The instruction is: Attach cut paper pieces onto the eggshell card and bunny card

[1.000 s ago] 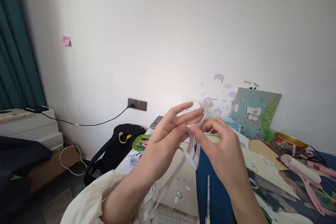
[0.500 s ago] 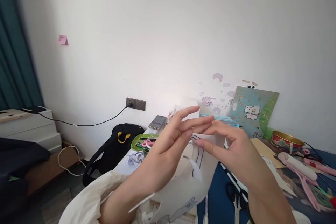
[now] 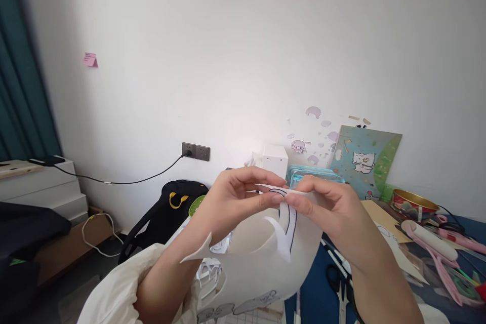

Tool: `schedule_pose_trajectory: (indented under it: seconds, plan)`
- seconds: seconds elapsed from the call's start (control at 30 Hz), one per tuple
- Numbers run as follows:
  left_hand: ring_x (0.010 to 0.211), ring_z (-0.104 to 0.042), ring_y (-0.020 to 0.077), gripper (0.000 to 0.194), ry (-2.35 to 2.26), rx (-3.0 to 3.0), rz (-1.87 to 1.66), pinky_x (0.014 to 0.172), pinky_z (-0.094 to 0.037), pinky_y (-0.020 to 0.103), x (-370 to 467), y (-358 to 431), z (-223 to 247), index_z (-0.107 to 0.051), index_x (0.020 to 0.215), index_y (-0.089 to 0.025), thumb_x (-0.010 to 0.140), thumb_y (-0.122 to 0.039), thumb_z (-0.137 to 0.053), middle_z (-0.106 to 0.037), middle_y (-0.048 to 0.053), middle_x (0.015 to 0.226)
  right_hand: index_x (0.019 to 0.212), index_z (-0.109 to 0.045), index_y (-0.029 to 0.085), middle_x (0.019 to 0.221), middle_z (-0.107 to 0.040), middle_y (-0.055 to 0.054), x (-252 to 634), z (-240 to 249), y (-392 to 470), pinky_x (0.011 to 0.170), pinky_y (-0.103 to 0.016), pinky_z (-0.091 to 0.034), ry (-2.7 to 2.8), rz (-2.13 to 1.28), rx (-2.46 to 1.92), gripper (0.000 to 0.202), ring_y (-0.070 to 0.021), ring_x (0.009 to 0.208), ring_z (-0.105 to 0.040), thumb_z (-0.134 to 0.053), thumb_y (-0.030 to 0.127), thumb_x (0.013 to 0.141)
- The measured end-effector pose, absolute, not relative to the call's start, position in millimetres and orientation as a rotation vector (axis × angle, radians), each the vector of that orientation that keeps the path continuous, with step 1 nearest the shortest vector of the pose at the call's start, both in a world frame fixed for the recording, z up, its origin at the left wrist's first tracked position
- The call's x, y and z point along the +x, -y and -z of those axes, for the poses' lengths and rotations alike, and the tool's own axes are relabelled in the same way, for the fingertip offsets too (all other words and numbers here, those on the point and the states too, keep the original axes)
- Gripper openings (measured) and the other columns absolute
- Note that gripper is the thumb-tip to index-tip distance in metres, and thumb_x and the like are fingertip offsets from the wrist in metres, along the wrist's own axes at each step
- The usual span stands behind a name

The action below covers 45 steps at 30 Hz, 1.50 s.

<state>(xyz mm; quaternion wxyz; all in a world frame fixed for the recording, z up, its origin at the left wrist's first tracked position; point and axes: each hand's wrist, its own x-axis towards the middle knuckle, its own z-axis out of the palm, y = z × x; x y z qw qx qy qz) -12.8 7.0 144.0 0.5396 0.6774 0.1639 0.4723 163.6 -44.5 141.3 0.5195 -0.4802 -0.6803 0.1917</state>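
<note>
A sheet of white paper [image 3: 261, 268] with dark drawn lines and cut-out openings hangs between my hands above the desk. My left hand [image 3: 243, 195] pinches its upper edge between thumb and fingers. Close beside it, my right hand [image 3: 322, 200] grips the same edge, thumb in front and fingers behind. A curved paper strip edged with a dark line curls down below my thumbs. Lower on the sheet are grey drawn shapes. Black-handled scissors [image 3: 341, 288] lie on the blue desk surface under my right forearm.
A white box [image 3: 275, 159] and a light-blue case [image 3: 319, 174] stand behind my hands. To the right are a round red tin [image 3: 413, 205], a pink-and-white tool [image 3: 431, 240] and a teal folder [image 3: 366, 162] against the wall. A black backpack [image 3: 163, 217] sits at the left.
My left hand has lowered, and its fingers, stretched out before, now bend and pinch the paper's edge. The sheet has swung to show more of its face. My right hand keeps its hold.
</note>
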Motion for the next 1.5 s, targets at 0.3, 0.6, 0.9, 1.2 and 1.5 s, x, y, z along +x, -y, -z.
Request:
schedule_pose_trajectory:
  seconds: [0.3, 0.6, 0.9, 1.2, 1.5]
  plan:
    - [0.068, -0.066, 0.0171, 0.006, -0.402, 1.664, -1.13, 0.065, -0.055, 0.029, -15, -6, -144, -0.077, 0.078, -0.021, 0.071, -0.02, -0.077, -0.071, 0.003, 0.07, 0.067, -0.064, 0.025, 0.069, -0.059, 0.002, 167, -144, 48, 0.061, -0.028, -0.035, 1.671, -0.478, -1.186, 0.028, -0.0167, 0.07, -0.053, -0.063, 0.049, 0.081]
    - [0.071, -0.069, 0.0186, 0.008, -0.432, 1.576, -1.2, 0.07, -0.056, 0.03, -17, -9, -145, -0.077, 0.077, -0.022, 0.068, -0.021, -0.079, -0.074, 0.003, 0.072, 0.087, -0.062, 0.027, 0.098, -0.061, -0.006, 155, -142, 64, 0.076, -0.037, -0.042, 1.343, 0.479, -1.218, 0.012, -0.0259, 0.096, -0.055, -0.065, 0.038, 0.08]
    - [0.071, -0.071, 0.0193, 0.009, -0.463, 1.543, -1.318, 0.069, -0.058, 0.029, -15, -4, -147, -0.077, 0.071, -0.024, 0.066, -0.017, -0.081, -0.075, 0.001, 0.068, 0.084, -0.065, 0.025, 0.079, -0.066, -0.001, 141, -141, 52, 0.058, -0.028, -0.048, 1.426, -0.32, -1.217, 0.014, -0.0175, 0.068, -0.06, -0.065, 0.037, 0.077]
    - [0.069, -0.07, 0.0163, 0.011, -0.452, 1.608, -1.335, 0.062, -0.057, 0.023, -17, -7, -145, -0.077, 0.073, -0.024, 0.067, -0.016, -0.079, -0.075, 0.0, 0.069, 0.07, -0.064, 0.022, 0.068, -0.058, 0.001, 151, -136, 31, 0.056, -0.024, -0.043, 1.399, -0.839, -0.958, 0.019, -0.0126, 0.063, -0.052, -0.069, 0.039, 0.074]
    - [0.07, -0.07, 0.0083, 0.013, -0.446, 1.66, -1.29, 0.063, -0.055, 0.011, -19, -12, -143, -0.077, 0.077, -0.028, 0.071, -0.016, -0.077, -0.075, -0.006, 0.071, 0.068, -0.06, 0.022, 0.068, -0.055, 0.003, 153, -136, 31, 0.06, -0.022, -0.04, 1.423, -0.851, -0.897, 0.018, -0.011, 0.065, -0.049, -0.069, 0.034, 0.077]
